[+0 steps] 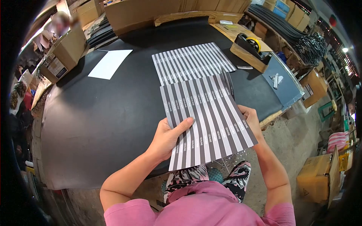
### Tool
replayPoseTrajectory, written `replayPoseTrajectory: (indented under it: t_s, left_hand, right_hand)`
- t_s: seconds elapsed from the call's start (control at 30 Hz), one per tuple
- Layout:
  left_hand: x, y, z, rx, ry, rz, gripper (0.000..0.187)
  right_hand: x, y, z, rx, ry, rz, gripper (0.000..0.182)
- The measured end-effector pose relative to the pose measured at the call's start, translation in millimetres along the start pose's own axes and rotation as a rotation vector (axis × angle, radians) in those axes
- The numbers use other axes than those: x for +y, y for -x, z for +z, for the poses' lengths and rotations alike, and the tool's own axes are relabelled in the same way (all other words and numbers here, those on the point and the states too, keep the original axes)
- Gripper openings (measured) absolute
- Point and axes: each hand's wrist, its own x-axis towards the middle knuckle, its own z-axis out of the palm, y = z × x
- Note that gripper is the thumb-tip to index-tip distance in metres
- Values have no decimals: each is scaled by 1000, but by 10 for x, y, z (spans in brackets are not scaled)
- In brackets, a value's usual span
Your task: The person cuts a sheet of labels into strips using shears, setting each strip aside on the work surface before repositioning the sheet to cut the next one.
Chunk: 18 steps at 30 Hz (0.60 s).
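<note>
My left hand (pixel 171 136) grips the left edge of a striped black-and-white sheet (pixel 209 124) printed with "GENUINE LEATHER", its thumb lying on top. On the sheet's right side my right hand (pixel 249 116) is closed at the edge, partly hidden behind it. The sheet is held above the front of the black table (pixel 94 139), tilted. Just beyond it, another striped sheet or stack (pixel 192 62) lies flat on the table, overlapped by the held one. A dark edge shows behind the held sheet's upper right corner.
A white sheet (pixel 110 64) lies at the back left. At the right are a tape dispenser (pixel 252 51) with yellow-cored tape and a small metallic item (pixel 276 80) on a grey board. Cardboard boxes (pixel 62 56) stand around the table. An open carton (pixel 315 177) sits on the floor.
</note>
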Motion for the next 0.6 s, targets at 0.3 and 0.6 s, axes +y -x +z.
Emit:
replayPoseTrajectory:
  t_s: [0.3, 0.6]
  left_hand:
    - [18, 6, 10, 25, 26, -23, 25]
    - [13, -7, 8, 44, 42, -29, 24]
  right_hand:
    - [11, -16, 23, -4, -49, -21, 25]
    - [-15, -22, 33, -11, -42, -4, 23]
